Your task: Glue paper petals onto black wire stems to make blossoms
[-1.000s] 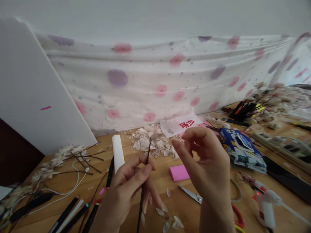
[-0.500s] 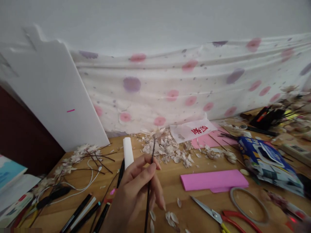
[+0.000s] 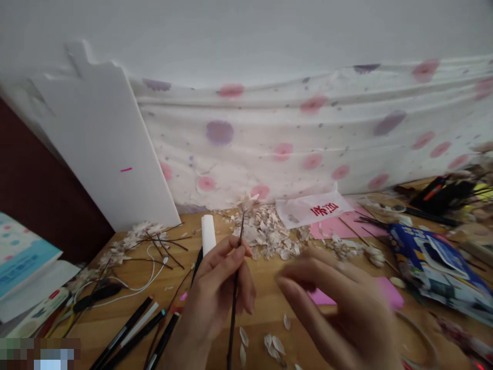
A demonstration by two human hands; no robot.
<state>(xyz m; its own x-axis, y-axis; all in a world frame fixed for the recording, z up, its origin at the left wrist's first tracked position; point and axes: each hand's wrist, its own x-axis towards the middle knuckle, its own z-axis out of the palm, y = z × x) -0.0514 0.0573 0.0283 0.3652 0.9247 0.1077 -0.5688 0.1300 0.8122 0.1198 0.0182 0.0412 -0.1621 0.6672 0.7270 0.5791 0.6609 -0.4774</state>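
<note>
My left hand [image 3: 219, 288] is closed in a pinch on a thin dark flower stem [image 3: 232, 318], which stands nearly upright. At the top of the stem is a pale flower [image 3: 246, 202] with pointed petals, in front of a heap of loose dry petals [image 3: 269, 231]. My right hand [image 3: 339, 308] hovers to the right of the stem, apart from it. Its thumb and forefinger tips are close together, but motion smears them, and whatever might be between them is hidden. Beneath it, a folded pink paper [image 3: 391, 293] is partly covered. A few loose petals [image 3: 273, 344] lie between the hands.
On the left are finished-looking flower stems [image 3: 144, 236], a white cable [image 3: 154, 264] and several markers [image 3: 123, 334]. A white roll [image 3: 208, 234] stands behind my left hand. Right: a blue packet [image 3: 435, 262] and a tape ring [image 3: 419, 334]. A white board [image 3: 108, 139] leans at the back.
My right hand has come into the middle from the right, now covering the scissors and much of the pink paper. The view has shifted slightly left. My left hand still holds the stem.
</note>
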